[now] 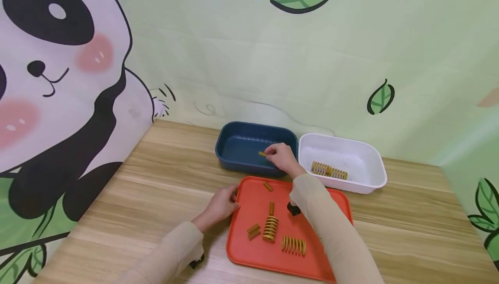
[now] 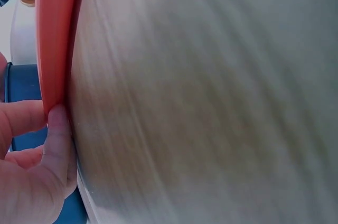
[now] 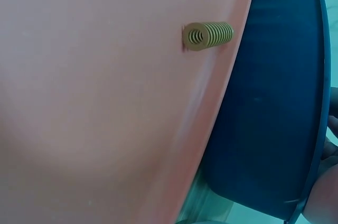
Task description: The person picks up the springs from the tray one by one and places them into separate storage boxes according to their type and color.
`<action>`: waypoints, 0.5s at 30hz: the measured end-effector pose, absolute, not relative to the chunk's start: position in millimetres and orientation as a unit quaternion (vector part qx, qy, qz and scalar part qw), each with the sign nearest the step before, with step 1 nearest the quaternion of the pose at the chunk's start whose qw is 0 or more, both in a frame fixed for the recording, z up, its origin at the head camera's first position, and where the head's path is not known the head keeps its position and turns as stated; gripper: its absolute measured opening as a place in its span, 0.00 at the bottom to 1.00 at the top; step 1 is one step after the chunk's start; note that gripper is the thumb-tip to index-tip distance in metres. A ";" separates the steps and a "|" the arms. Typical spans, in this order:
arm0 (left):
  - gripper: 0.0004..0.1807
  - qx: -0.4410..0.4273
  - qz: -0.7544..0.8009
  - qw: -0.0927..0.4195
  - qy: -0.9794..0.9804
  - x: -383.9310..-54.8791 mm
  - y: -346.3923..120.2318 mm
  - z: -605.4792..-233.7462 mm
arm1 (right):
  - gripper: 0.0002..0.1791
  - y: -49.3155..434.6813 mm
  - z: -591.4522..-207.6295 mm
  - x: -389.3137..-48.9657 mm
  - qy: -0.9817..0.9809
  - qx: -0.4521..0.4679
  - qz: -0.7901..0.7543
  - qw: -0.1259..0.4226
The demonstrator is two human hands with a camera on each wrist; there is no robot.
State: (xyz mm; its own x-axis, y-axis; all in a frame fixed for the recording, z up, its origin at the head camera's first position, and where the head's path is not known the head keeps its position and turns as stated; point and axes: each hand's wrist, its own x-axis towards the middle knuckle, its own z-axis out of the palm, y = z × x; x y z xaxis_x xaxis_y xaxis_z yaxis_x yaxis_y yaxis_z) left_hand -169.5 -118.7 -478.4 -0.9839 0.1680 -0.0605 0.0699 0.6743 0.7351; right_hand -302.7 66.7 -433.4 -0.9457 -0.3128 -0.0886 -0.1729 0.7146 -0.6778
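Note:
My right hand (image 1: pixel 281 156) pinches a small gold coil spring (image 1: pixel 263 154) over the dark blue bin (image 1: pixel 228 161). The right wrist view catches only part of that hand past the bin's rim, with its spring hidden. At the left edge of the red tray (image 1: pixel 257 258), my left hand (image 1: pixel 222 204) grips the rim between thumb and finger. Small springs lie on the tray: one near the far rim (image 1: pixel 267 186), one mid-tray (image 1: pixel 271 208) and a pair (image 1: pixel 254 231) to the left. Two thick springs share it, one lengthwise (image 1: pixel 270 228), one crosswise (image 1: pixel 294 246).
A white bin (image 1: pixel 374 180) stands right beside the blue one, with thick springs (image 1: pixel 329 170) inside. Both bins sit behind the tray on a wooden table (image 1: pixel 163 167). A printed cloth (image 1: pixel 218 50) hangs behind the table.

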 end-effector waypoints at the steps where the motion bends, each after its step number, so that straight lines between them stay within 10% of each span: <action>1: 0.30 0.065 0.397 0.061 0.913 -169.6 -118.8 -478.4 | 0.10 66.3 -433.2 -302.8 0.921 -0.134 -0.352 0.098; 15: 0.30 0.072 0.397 0.054 0.913 -169.6 -120.3 -478.9 | 0.11 69.6 -436.5 -311.1 0.896 -0.113 -0.403 0.146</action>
